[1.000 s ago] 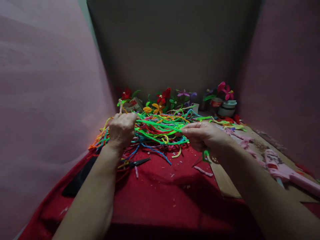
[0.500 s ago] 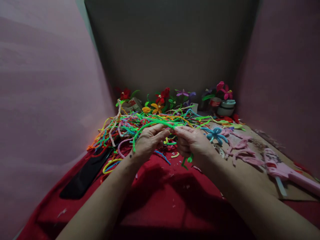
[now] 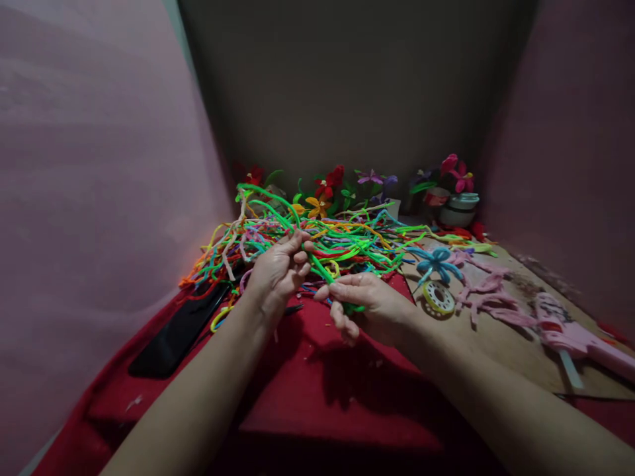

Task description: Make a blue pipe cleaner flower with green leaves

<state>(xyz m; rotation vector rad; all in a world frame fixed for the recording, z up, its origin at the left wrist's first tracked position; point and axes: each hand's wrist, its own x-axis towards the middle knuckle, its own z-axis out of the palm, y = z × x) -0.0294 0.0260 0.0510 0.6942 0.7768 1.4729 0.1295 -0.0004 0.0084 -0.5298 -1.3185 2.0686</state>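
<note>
A bright green pipe cleaner (image 3: 320, 268) runs slantwise between my two hands, above the red cloth. My left hand (image 3: 282, 268) pinches it between thumb and fingers, and a long green length arches up and away to the left beyond it. Lower and to the right, my right hand (image 3: 360, 301) is closed on the near end, where a bit of green shows under the fingers. Just behind both hands spreads a tangled heap of many-coloured pipe cleaners (image 3: 268, 231).
On cardboard (image 3: 516, 363) at right lie a blue pipe-cleaner flower (image 3: 435, 263), a tape roll (image 3: 439, 299), pink twisted pieces (image 3: 491, 284) and a pink glue gun (image 3: 570, 334). A black phone (image 3: 169, 337) rests at left. Finished-looking flowers (image 3: 330, 182) and a jar (image 3: 459, 210) line the back.
My hands have drawn apart, the right one moving lower. The green pipe cleaner has swung from lying across my left hand to slanting up beyond it. The view has shifted slightly.
</note>
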